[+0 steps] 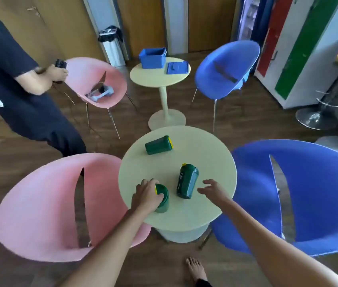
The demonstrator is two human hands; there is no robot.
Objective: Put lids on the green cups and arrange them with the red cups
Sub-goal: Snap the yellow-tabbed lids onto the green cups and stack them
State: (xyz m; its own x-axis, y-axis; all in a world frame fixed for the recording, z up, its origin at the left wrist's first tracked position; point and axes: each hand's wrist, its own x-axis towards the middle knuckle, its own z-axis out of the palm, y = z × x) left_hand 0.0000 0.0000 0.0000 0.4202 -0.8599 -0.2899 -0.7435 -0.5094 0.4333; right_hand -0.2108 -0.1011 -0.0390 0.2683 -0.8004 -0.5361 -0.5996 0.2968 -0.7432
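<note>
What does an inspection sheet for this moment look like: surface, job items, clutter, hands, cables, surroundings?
Surface: near round table, pale, bare apart from the cups.
Job's things: three green cups; upright cup near the left edge; middle cup and far cup lying on their sides. Red cups: nothing seen.
Clutter: nothing seen on the near table.
Hands: left hand grips the top of the upright cup; right hand open, beside the middle cup, not touching.
Cables: nothing seen.
Surroundings: far round table with blue bin and blue bin lid; pink and blue chairs; another person standing on the left.
</note>
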